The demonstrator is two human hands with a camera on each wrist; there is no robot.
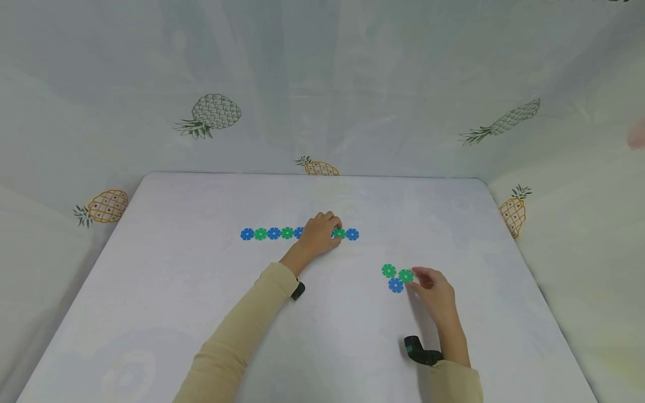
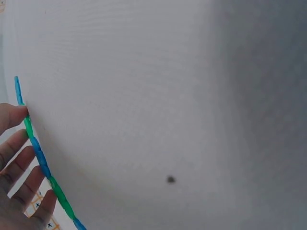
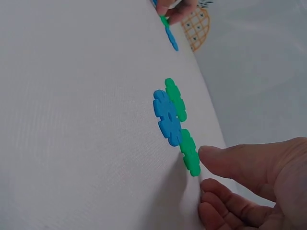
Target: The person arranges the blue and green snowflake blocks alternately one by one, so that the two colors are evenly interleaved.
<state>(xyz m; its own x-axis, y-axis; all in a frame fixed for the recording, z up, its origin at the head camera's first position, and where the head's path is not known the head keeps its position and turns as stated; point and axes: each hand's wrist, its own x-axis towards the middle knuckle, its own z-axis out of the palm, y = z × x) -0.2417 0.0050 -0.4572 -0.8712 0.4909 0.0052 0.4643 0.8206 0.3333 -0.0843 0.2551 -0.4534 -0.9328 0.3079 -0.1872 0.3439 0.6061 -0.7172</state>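
A row of notched plastic discs, blue [image 1: 247,234] and green [image 1: 260,234] by turns, lies on the white table. My left hand [image 1: 318,233] is over its right part and pinches a green disc [image 1: 339,233] between thumb and index finger; one blue disc [image 1: 352,234] lies beyond it at the end. The hand hides some of the row. Nearer to me, a blue disc [image 1: 396,285] lies with two green discs, one [image 1: 388,271] at its upper left and one [image 1: 406,276] at its upper right. My right hand [image 1: 435,291] is beside the right green one, thumb and fingers apart at its edge.
The white table [image 1: 166,268] ends at a far edge, with a pale pineapple-print cloth [image 1: 322,84] behind it. A dark wrist camera [image 1: 420,352] is strapped at the right wrist, and another [image 1: 298,290] shows by the left wrist.
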